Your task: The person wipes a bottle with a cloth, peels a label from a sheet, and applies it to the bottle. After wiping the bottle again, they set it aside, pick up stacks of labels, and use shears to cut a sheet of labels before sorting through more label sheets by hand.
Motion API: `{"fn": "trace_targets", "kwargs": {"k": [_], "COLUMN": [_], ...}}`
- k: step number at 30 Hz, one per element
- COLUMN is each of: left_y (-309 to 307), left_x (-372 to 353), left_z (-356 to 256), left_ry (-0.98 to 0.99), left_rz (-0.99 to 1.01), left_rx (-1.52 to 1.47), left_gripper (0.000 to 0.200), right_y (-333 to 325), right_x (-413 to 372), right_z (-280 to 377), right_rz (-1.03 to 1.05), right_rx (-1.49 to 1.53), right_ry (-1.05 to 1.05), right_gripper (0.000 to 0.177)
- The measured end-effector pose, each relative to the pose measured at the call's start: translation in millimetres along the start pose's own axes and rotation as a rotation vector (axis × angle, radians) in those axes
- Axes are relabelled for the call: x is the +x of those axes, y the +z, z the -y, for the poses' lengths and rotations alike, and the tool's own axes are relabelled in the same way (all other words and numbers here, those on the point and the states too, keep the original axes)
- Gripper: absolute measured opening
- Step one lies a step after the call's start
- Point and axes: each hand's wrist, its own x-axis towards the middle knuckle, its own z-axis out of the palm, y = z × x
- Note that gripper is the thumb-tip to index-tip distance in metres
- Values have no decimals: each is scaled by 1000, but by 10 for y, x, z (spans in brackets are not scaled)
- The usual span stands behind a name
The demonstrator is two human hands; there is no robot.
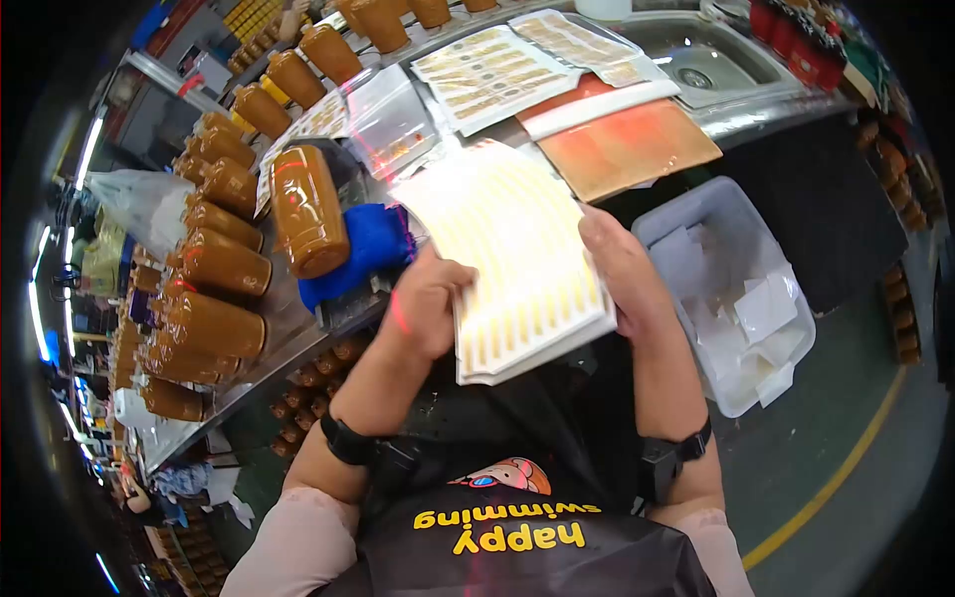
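Note:
Both hands hold a stack of pale sheets (517,239) printed with yellowish stripes, in front of my body; glare washes out its upper part. My left hand (426,306) grips the left edge, thumb on top. At the right edge, my right hand (625,267) is closed round the stack with its thumb on the upper face. A glossy brown bottle (306,214) lies on a blue cloth (366,251) left of the sheets. Beyond them is an orange-brown board (637,144) with a white strip (602,107) across it.
Several brown bottles (224,264) stand along the left bench. Patterned decal sheets (494,78) lie on the far counter beside a metal sink (731,60). A translucent bin (662,224) holding white paper pieces stands to the right. Red containers (801,45) sit at the far right.

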Motion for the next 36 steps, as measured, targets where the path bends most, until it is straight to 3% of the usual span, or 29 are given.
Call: {"fn": "trace_targets", "kwargs": {"k": [1, 3, 5, 8, 10, 12, 15, 16, 18, 19, 21, 22, 24, 25, 26, 27, 29, 31, 32, 34, 36], "left_y": [-51, -289, -331, -311, -319, -165, -220, -154, 103, 204, 691, 932, 1206, 1193, 1086, 818, 174, -581, -791, -1186, -1437], "left_x": [42, 214, 371, 566, 624, 586, 562, 470, 340, 276, 69, -34, -77, 73, 202, 327, 705, 1219, 1444, 1853, 2145], "left_z": [-37, -144, -282, -348, -423, -408, -503, -499, -427, -430, -339, -292, 4, 252, 568, 824, 1258, 1567, 1624, 1681, 1720], "left_ry": [34, -18, -53, 55, 146, 159, 171, 179, 165, 263, 276, 283, -156, -356, -393, -421, -384, 81, 132, 516, 465], "left_rz": [-54, -91, -203, -248, -336, -405, -408, -429, -577, -580, -484, -436, 227, 534, 669, 619, 184, -39, -192, -268, -410], "left_rx": [-6, -105, -11, 172, 547, 692, 830, 999, 1129, 1586, 1585, 1582, 1439, 1560, 1486, 1557, 1557, 1640, 1720, 1931, 2030], "left_gripper": [59, 58, 57, 50, 39, 35, 48, 52, 62, 55, 26, 21, 13, 10, 10, 13, 20, 27, 33, 48, 56], "right_y": [-37, -199, -367, -685, -900, -1095, -1351, -1397, -1469, -1522, -1580, -1578, -1617, -1625, -1631, -1661, -1727, -1735, -1744, -1749, -1740], "right_x": [65, -18, -34, -36, -33, -32, -3, 40, 139, 204, 331, 365, 477, 514, 550, 552, 534, 479, 461, 410, 407], "right_z": [-55, 23, -109, -435, -677, -911, -1102, -1066, -1002, -998, -1010, -978, -1022, -1019, -1016, -952, -913, -937, -933, -931, -914], "right_rz": [-21, 101, 36, -127, -209, -275, -347, -342, -352, -350, -339, -341, -273, -250, -228, -226, -252, -312, -291, -259, -219], "right_rx": [32, 84, 98, 56, 49, 13, -92, -149, -201, -244, -329, -396, -531, -594, -656, -717, -772, -760, -747, -721, -705], "right_ry": [-79, 35, 43, 116, 195, 269, 319, 298, 253, 257, 265, 279, 239, 221, 203, 193, 158, 102, 81, 48, 112], "right_gripper": [55, 59, 53, 51, 45, 42, 33, 32, 28, 28, 29, 30, 32, 33, 34, 35, 35, 36, 36, 36, 36]}}
